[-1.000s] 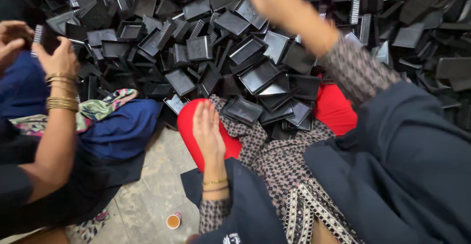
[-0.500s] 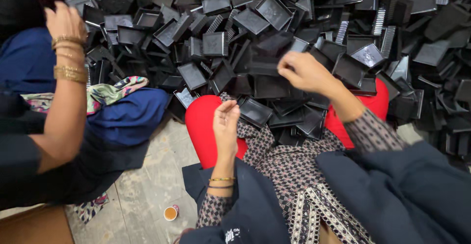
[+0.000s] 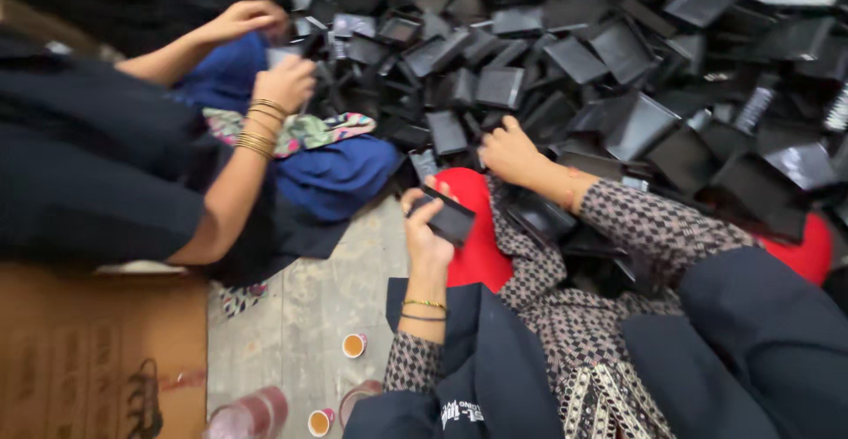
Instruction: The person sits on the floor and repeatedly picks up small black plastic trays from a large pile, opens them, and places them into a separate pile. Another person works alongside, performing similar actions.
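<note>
Blurred heap of flat black plastic trays cut off at the frame's top and right, left hand pinching one small black rectangular tray over the red cushion, right hand curled on the heap's edge, grip hidden, a co-worker's bangled hand nearby

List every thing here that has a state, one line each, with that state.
left hand: closed around a black tray, held tilted
right hand: reaching into the tray pile, grip hidden
tray pile: loose, jumbled heap
small cups: upright on the floor, filled with brownish liquid
co-worker's hands: gripping a tray
</note>
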Demonstrator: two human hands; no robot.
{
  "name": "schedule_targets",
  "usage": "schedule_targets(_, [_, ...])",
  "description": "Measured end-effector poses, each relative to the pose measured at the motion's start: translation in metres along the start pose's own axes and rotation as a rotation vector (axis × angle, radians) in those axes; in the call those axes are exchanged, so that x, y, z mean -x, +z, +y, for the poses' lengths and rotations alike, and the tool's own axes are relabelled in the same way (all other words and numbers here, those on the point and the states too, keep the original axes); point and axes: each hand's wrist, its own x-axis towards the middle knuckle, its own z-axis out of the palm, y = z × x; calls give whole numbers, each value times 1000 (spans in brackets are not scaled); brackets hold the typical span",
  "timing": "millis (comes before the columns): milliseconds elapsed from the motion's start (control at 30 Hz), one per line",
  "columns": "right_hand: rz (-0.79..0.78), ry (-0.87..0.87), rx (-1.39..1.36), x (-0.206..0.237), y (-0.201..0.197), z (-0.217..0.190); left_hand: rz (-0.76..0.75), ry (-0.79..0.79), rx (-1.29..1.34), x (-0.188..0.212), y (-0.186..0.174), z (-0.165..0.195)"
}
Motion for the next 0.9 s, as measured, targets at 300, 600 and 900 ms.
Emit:
schedule_targets(300, [92, 520, -1480, 111, -96, -2, -149, -279, -498, 36, 34, -40])
schedule_targets(600, [428, 532, -469, 194, -132, -47, -254, -231, -414, 70, 123, -116])
schedule_targets(900, [303, 726, -1245, 198, -122, -74, -202, -300, -229, 77, 111, -82])
